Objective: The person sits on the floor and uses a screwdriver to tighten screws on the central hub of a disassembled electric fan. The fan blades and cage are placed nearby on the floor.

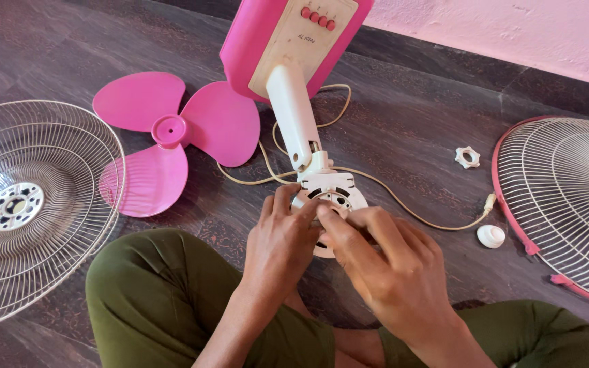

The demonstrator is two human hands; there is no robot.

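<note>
The fan [301, 102] lies on the dark floor [410, 123] in front of my knees, its long axis running from the pink base at the top of my view down the white neck to the round white motor head [332, 197] nearest me, leaning slightly leftward as it goes away. The head faces up, with a dark ring around its middle. My left hand [281, 242] curls its fingers over the head's left rim; my right hand [383, 262] has its fingers bunched at the centre, pinching something too small to make out. A cream cord [390, 194] loops out from under the neck to the right. The pink blade [168, 133] lies left of the neck, partly tucked behind a wire grille [35, 204]. On the right, a second grille [560, 197] with a pink rim, a white nut [467, 157] and a white cap [491, 236] lie apart from my hands, leaving bare floor between.
</note>
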